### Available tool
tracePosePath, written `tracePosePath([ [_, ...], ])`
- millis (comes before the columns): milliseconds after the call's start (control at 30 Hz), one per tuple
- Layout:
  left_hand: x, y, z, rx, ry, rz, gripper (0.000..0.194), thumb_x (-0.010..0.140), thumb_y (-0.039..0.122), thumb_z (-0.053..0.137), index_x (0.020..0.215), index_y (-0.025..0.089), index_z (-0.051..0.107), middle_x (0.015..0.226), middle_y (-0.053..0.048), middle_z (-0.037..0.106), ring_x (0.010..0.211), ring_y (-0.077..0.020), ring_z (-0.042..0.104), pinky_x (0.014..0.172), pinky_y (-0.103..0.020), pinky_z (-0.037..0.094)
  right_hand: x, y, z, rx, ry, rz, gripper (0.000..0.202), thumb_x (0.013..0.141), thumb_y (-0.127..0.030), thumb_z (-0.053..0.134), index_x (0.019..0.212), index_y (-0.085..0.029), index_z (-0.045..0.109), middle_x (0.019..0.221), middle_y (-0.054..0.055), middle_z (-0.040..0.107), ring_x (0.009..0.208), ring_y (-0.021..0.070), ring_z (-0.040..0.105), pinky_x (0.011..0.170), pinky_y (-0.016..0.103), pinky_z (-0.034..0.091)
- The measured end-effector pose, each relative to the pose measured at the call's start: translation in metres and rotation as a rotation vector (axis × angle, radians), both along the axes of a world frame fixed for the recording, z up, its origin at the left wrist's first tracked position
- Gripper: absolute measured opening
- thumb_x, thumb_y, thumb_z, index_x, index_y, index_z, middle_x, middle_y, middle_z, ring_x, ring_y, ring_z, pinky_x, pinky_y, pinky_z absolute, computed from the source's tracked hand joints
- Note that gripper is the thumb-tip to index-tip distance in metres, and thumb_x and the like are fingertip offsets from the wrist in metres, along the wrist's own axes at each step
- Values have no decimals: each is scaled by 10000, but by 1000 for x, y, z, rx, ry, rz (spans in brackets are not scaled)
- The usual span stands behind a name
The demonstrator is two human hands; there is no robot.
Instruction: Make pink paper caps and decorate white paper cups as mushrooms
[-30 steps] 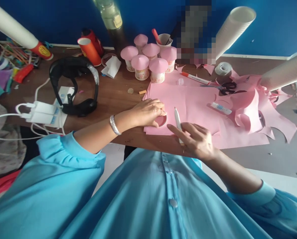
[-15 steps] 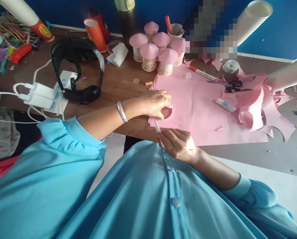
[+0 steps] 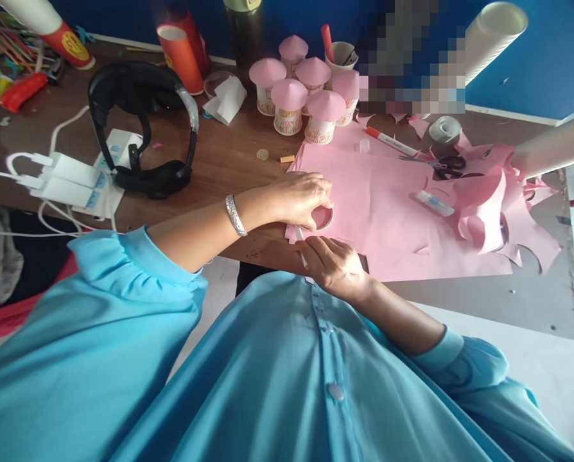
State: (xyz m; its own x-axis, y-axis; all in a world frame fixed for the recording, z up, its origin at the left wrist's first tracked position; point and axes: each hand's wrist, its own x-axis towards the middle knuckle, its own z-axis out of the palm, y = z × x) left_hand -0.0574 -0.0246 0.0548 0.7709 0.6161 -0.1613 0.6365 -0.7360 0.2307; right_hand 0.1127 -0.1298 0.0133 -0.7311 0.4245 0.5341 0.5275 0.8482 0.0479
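Note:
My left hand (image 3: 302, 197) bends over a round, lid-like piece (image 3: 323, 221) with a raised rim, its fingers curled on the rim. Pink shows inside the rim; whether the piece is see-through I cannot tell. It lies flat near the left front corner of a stack of pink paper (image 3: 359, 186). Just below, my right hand (image 3: 336, 266) is closed round a slim white pen (image 3: 300, 235). The pen's tip end is close to the rim, near my left thumb; contact is not clear.
Behind the paper stand several paper cups with pink cone tops (image 3: 326, 109). To the right are scissors (image 3: 448, 167), a glue tube (image 3: 434, 203), a red-capped marker (image 3: 393, 142) and curled pink scraps (image 3: 484, 212). A black headset (image 3: 147, 179) and power strip (image 3: 108, 183) lie left.
My right hand has moved slightly up and left, bringing the pen nearer the round piece. My left hand keeps its hold. The view has shifted a little.

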Motion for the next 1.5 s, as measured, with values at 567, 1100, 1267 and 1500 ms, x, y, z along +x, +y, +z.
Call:
tracePosePath([
  [567, -4, 2, -2, -14, -51, -2, 377, 815, 336, 783, 1184, 262, 765, 1224, -51, 712, 1145, -247, 611, 958, -350, 460, 47, 1, 6, -235, 118, 3, 62, 1002, -137, 605, 990, -156, 663, 826, 32, 698, 677, 131, 639, 601, 276, 477],
  [1100, -4, 2, -1, -20, -35, -5, 369, 840, 320, 772, 1205, 261, 758, 1253, -41, 710, 1150, -233, 616, 997, -342, 464, 69, 12, 17, -274, 207, -69, 122, 979, -126, 607, 1072, -167, 674, 870, 42, 739, 676, 133, 690, 588, 248, 519],
  [1267, -4, 2, -1, -9, -30, -15, 373, 828, 312, 768, 1196, 251, 767, 1253, -56, 717, 1162, -245, 621, 1008, -350, 468, 80, 11, 25, -156, 313, -147, 152, 958, -128, 640, 1076, -222, 658, 849, 29, 749, 693, 148, 704, 588, 259, 522],
  [1500, -3, 2, -1, -11, -43, -14, 382, 801, 302, 774, 1182, 272, 766, 1241, -44, 720, 1143, -240, 622, 988, -347, 463, 79, 8, 23, -245, 315, -127, 170, 946, -114, 637, 1085, -209, 663, 876, 35, 757, 698, 148, 721, 587, 254, 543],
])
